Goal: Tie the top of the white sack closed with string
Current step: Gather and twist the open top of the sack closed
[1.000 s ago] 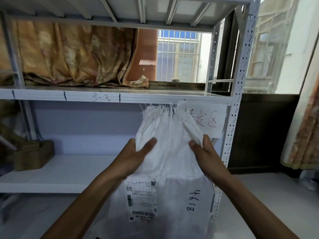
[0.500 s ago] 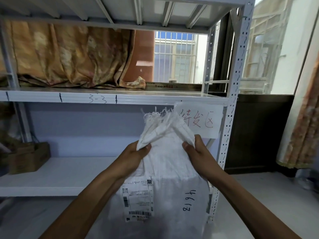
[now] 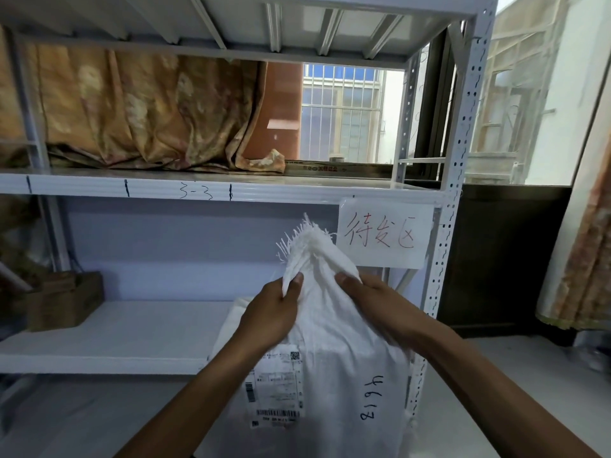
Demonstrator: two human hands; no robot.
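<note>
Gripping bunched white sack top: left hand thumb raised, right hand opposite, both grips clamping fabric.

left hand: raised, pinching sack | right hand: raised, gripping sack

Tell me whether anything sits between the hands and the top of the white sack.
Nothing visible does. The left hand and right hand both grip the white sack directly, just below its frayed top, with the cloth bunched between them.
</note>
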